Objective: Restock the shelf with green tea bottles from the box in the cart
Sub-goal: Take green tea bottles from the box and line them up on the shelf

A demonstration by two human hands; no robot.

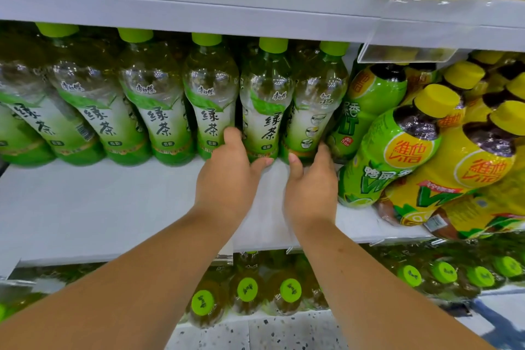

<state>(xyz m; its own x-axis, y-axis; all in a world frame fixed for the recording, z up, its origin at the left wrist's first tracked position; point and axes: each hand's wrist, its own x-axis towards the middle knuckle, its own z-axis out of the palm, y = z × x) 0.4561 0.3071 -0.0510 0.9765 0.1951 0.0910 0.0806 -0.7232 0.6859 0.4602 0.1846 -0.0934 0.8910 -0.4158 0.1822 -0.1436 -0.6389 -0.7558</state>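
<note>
A row of green tea bottles with lime caps stands at the back of the white shelf (85, 207). My left hand (227, 179) grips the base of one green tea bottle (265, 111), fingers on its left side and thumb on its front. My right hand (311, 187) grips the base of the neighbouring green tea bottle (315, 105), the last in the row, with thumb in front and fingers round its right side. Both bottles stand upright on the shelf. The box and cart are out of view.
Right of the row stand lemon tea bottles (403, 156) with yellow caps, leaning close to my right hand. The shelf above (199, 6) carries yellow drinks and a clear price holder (406, 51). The shelf below holds more green-capped bottles (247, 290).
</note>
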